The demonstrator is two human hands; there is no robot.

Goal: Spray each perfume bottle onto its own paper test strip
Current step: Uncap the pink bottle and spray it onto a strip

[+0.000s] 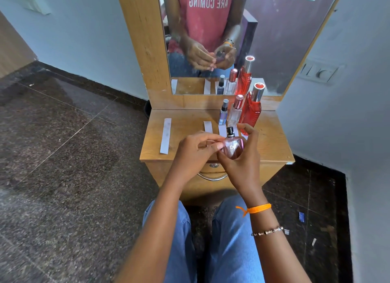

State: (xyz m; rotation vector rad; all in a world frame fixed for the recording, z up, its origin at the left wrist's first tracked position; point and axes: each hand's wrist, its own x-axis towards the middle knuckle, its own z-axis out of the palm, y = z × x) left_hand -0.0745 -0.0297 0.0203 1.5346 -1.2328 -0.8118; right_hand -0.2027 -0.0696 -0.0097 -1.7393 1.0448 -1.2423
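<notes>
right hand (242, 156) is gripping the pink perfume bottle (233, 148) above the worktop (272, 143), left hand (196, 149) fingers (213, 145) are pinching its side.

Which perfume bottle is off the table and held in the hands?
The short pink bottle with the black sprayer top, gripped in the right hand. The other three, blue, clear and red, stand upright by the mirror.
</notes>
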